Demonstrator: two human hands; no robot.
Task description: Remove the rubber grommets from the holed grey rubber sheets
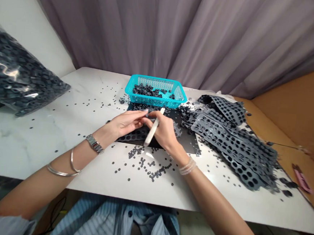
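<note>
My left hand (pixel 128 123) lies over a dark perforated rubber sheet (pixel 133 135) on a black mat (pixel 184 139), its fingertips pinched against the sheet near my right hand. My right hand (pixel 164 130) is closed around a thin white stick-like tool (pixel 153 130) that points up and away from me. Both hands meet at the middle of the white table (pixel 36 137). What the left fingertips pinch is too small to make out.
A turquoise basket (pixel 156 91) with small black rings stands behind the hands. A heap of punched-out grey sheets (pixel 231 141) lies to the right. Small black discs (pixel 150 167) are scattered in front. A clear bag of black rings (pixel 16 74) sits far left; a pink cutter (pixel 301 179) far right.
</note>
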